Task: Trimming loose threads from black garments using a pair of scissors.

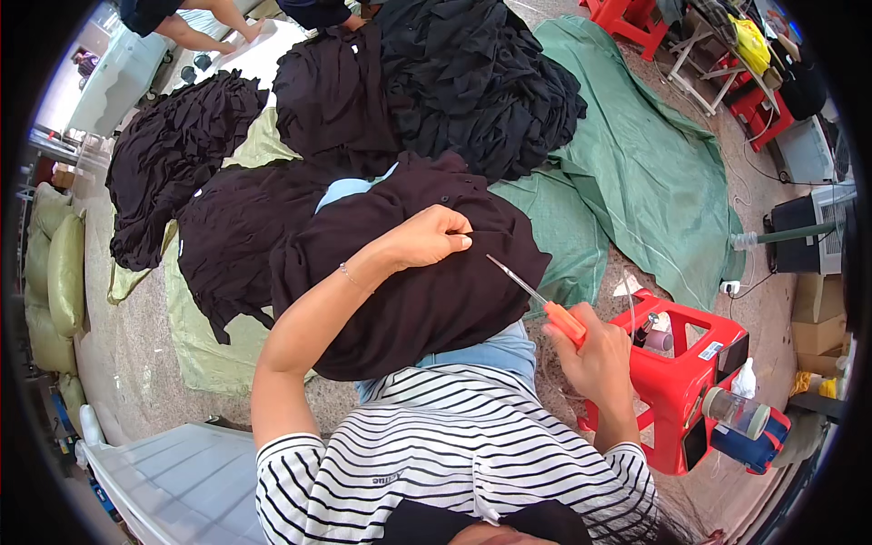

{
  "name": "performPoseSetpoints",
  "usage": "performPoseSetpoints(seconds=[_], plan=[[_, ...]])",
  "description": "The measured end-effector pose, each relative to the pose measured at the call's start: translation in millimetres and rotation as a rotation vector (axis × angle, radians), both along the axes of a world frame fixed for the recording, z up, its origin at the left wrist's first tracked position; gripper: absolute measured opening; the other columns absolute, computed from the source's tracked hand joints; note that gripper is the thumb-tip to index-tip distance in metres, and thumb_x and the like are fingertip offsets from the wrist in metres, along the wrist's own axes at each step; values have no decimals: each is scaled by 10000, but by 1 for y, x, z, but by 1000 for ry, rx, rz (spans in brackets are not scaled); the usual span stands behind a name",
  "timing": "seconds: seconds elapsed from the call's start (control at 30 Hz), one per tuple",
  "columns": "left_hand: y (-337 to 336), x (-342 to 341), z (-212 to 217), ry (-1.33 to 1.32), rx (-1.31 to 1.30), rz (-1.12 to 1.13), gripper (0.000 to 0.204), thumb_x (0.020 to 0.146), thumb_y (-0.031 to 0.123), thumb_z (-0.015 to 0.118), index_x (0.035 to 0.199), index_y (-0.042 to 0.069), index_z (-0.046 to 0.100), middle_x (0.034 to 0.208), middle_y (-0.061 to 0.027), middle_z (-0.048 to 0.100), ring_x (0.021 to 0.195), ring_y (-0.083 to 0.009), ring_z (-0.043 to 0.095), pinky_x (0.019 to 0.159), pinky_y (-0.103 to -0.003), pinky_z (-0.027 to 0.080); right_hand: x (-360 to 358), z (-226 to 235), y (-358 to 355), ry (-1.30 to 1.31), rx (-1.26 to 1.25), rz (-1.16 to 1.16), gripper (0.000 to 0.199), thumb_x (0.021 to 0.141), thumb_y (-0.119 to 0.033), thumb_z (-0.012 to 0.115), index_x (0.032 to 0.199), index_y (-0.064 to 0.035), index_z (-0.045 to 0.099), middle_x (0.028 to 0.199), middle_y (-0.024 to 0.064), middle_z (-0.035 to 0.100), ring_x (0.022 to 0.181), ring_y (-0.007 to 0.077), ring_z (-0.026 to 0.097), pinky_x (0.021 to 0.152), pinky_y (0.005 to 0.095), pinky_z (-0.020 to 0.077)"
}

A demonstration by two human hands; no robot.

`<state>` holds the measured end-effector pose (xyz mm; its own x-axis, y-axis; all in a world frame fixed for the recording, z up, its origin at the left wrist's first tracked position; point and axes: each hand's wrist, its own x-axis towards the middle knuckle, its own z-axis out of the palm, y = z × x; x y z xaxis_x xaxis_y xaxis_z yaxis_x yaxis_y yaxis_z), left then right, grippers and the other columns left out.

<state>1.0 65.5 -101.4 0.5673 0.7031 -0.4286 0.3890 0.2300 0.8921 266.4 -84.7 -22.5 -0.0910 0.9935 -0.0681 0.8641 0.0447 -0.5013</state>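
A dark brown garment (400, 309) lies spread over my lap, with small buttons near its far edge. My left hand (427, 238) rests on it, thumb and fingers pinched together on the cloth. In my right hand (595, 359) is an orange-handled tool (565, 324) with a slim metal shaft. Its pointed tip hovers over the garment, a little right of my left hand and apart from it. Whether the left fingers also hold something small cannot be seen.
Heaps of dark clothes (472, 82) lie ahead on green sheeting (627, 173) and pale sheeting. A red stool (668, 381) carrying small items stands at my right. A pale box-like surface (182, 481) is at lower left. Other people's bare legs (195, 32) show at far left.
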Motion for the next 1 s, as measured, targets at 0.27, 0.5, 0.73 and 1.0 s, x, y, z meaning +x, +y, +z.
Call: performPoseSetpoints(seconds=[0.27,0.5,0.73,1.0], plan=[[4,-49,40,-341,95,444,128,959,93,618,1042,6,663,906,4,612,795,-94,568,749,-276,475,20,-5,11,185,130,-269,270,911,-259,728,1016,-22,653,645,141,610,557,310,620,546,382,471],[10,-147,28,-724,-156,955,472,985,410,593,1215,-2,598,1144,-156,697,1038,-238,678,930,-316,536,46,-32,25,274,236,-417,272,948,-212,681,1133,-16,644,738,178,635,630,302,633,595,392,472],[84,-78,-11,466,562,55,682,785,367,784,1282,-66,609,1119,-233,707,1114,-318,664,972,-401,513,23,-53,40,177,174,-306,279,929,-306,688,981,-42,612,716,237,621,723,457,635,593,493,452],[201,-133,118,765,1043,314,261,723,233,676,942,116,757,947,-174,712,924,-341,693,815,-428,558,43,-75,48,113,107,-400,264,924,-275,687,1028,-43,618,717,220,628,692,432,640,600,486,452]])
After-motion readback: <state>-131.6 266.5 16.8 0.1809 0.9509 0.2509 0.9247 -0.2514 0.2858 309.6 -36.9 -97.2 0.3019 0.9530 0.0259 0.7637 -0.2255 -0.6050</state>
